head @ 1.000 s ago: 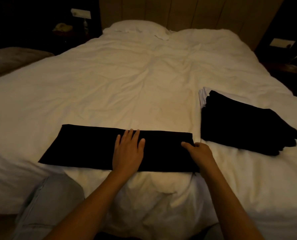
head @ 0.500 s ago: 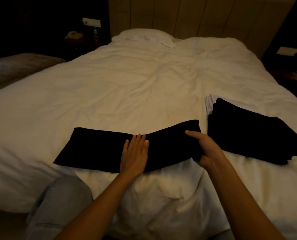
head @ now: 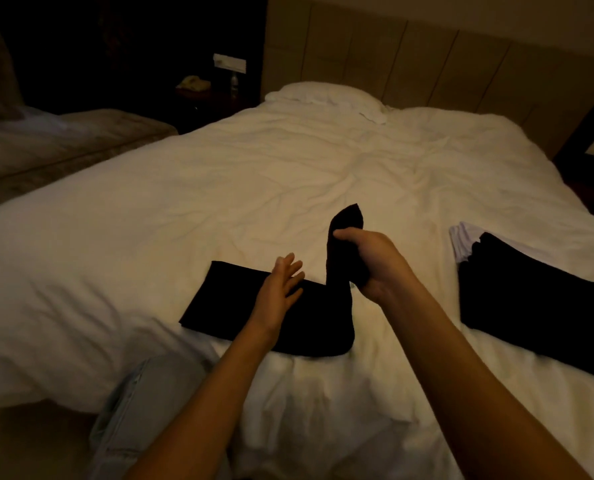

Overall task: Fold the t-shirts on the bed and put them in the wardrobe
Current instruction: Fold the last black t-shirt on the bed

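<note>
Folding is only partly done, we judge; one black t-shirt lies as a long strip near the front edge of the bed; a folded stack waits by the right edge; the wardrobe is not visible; our right hand grips the strip's raised end; our left hand, fingers spread, hovers above the strip, perhaps touching it.

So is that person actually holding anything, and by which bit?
Yes: the right hand grips the black t-shirt by its right end, lifted off the bed. The left hand holds nothing.
</note>
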A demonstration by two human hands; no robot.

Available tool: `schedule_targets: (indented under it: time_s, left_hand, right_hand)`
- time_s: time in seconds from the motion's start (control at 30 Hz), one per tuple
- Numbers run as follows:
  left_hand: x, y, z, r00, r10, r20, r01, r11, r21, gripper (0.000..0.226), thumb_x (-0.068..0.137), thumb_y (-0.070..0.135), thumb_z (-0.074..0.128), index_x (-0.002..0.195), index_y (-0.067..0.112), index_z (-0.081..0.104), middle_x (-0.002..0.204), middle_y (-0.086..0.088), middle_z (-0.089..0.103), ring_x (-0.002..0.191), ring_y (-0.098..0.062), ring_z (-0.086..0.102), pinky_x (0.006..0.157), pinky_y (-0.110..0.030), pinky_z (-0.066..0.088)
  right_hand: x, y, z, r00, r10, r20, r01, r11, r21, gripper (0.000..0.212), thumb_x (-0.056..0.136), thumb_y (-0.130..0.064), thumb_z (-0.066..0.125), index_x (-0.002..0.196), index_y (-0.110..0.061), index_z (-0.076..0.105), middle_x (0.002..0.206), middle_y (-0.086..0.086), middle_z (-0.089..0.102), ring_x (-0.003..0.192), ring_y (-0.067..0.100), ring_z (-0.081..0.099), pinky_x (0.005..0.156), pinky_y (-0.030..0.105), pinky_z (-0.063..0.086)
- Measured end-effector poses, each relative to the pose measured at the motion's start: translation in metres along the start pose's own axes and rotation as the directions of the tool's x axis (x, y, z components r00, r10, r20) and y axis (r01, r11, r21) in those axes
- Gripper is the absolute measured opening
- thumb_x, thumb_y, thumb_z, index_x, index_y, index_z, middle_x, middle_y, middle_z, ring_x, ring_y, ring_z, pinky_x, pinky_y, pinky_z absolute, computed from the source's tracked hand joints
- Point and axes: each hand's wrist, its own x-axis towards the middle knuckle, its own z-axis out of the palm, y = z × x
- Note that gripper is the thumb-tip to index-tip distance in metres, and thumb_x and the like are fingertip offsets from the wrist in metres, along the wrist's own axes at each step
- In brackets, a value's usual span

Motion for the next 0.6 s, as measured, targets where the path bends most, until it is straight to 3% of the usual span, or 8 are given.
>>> schedule_targets:
  time_s: [0.13, 0.3, 0.4, 0.53, 0.6]
  left_hand:
    - [0.004, 0.013, -0.045, 0.992, -0.115, -0.058, 0.102, 0.975, -0.197, 0.057, 0.105, 0.047, 0.028, 0.148, 0.011, 0.037, 0.146, -0.011, 0.049, 0.126, -0.027, 0.053, 0.105, -0.040, 0.044]
    - [-0.003, 0.025, -0.084, 0.972, -0.233, -0.011, 0.223, 0.942, -0.252, 0.064, 0.103, 0.053, 0.028, 0.149, 0.009, 0.036, 0.139, -0.011, 0.056, 0.119, -0.027, 0.058, 0.084, -0.034, 0.051]
    - [-0.006, 0.031, -0.102, 0.968, -0.252, -0.011, 0.238, 0.927, -0.290, 0.067, 0.102, 0.056, 0.025, 0.146, 0.009, 0.041, 0.135, -0.011, 0.059, 0.117, -0.027, 0.060, 0.086, -0.036, 0.051]
    - [-0.004, 0.033, -0.118, 0.962, -0.273, -0.019, 0.258, 0.925, -0.278, 0.070, 0.101, 0.059, 0.024, 0.144, 0.008, 0.045, 0.133, -0.011, 0.061, 0.119, -0.028, 0.060, 0.100, -0.043, 0.048]
    - [-0.003, 0.036, -0.121, 0.961, -0.274, -0.028, 0.258, 0.931, -0.259, 0.067, 0.102, 0.057, 0.026, 0.137, 0.006, 0.052, 0.125, -0.012, 0.066, 0.114, -0.028, 0.063, 0.097, -0.042, 0.050]
  right_hand:
    - [0.006, 0.007, 0.049, 0.999, -0.003, 0.049, 0.011, 0.986, -0.164, 0.017, 0.088, -0.018, 0.066, 0.092, -0.002, 0.062, 0.087, 0.015, 0.065, 0.078, 0.029, 0.065, 0.066, 0.035, 0.052]
    - [0.014, 0.033, 0.105, 0.997, -0.011, 0.081, 0.038, 0.940, -0.340, 0.013, 0.089, -0.014, 0.065, 0.089, -0.001, 0.063, 0.075, 0.010, 0.061, 0.066, 0.022, 0.060, 0.058, 0.029, 0.047]
    - [0.020, 0.052, 0.129, 0.996, 0.035, 0.085, 0.003, 0.910, -0.414, 0.015, 0.088, -0.014, 0.064, 0.095, -0.001, 0.065, 0.081, 0.012, 0.065, 0.069, 0.022, 0.063, 0.059, 0.028, 0.048]
    - [0.023, 0.071, 0.145, 0.991, 0.084, 0.106, -0.028, 0.892, -0.451, 0.018, 0.090, -0.013, 0.063, 0.102, 0.001, 0.066, 0.085, 0.013, 0.068, 0.069, 0.023, 0.066, 0.056, 0.025, 0.050]
    - [0.024, 0.077, 0.149, 0.986, 0.093, 0.138, -0.015, 0.877, -0.480, 0.023, 0.091, -0.018, 0.062, 0.106, -0.001, 0.066, 0.089, 0.013, 0.070, 0.074, 0.024, 0.069, 0.061, 0.028, 0.053]
